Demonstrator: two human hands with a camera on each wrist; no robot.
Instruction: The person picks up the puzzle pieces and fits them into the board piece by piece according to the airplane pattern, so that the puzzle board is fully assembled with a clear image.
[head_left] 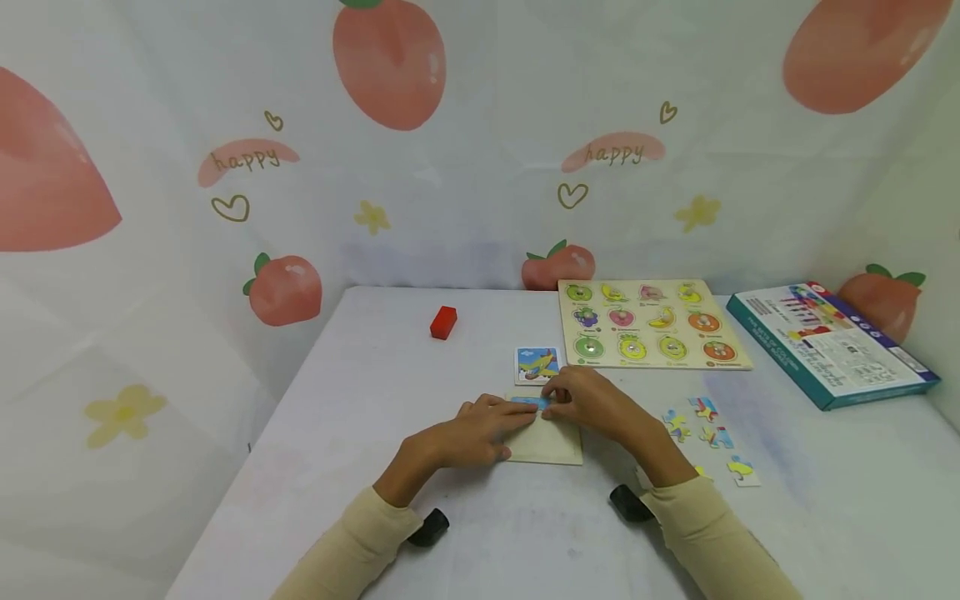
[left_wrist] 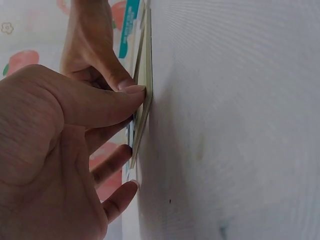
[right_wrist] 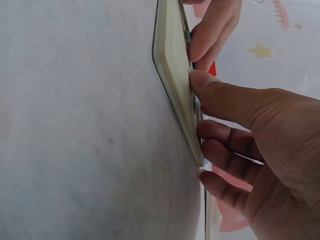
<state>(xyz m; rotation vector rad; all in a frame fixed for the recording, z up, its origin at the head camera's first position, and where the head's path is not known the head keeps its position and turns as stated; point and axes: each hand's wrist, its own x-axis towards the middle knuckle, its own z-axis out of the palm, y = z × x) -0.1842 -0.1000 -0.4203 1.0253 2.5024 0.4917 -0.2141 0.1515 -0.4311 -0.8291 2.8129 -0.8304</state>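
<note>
A small pale wooden puzzle tray (head_left: 553, 446) lies on the table with a blue strip of puzzle pieces (head_left: 534, 402) along its far edge. My left hand (head_left: 471, 435) reaches in from the left, its fingers stretched over the tray to the strip. In the left wrist view its thumb (left_wrist: 107, 102) rests at the tray's near side. From the right, my right hand (head_left: 592, 402) bends its fingers and thumb about a puzzle piece at the strip's right end; the fingers partly hide it. Just beyond the tray is a square airplane picture (head_left: 537, 365).
Loose puzzle pieces (head_left: 717, 437) lie right of my right forearm. A fruit puzzle board (head_left: 645, 337) lies at the back, with a teal-edged box (head_left: 832, 342) to its right. A red block (head_left: 443, 322) stands at the back left. A patterned cloth (head_left: 465, 183) hangs behind.
</note>
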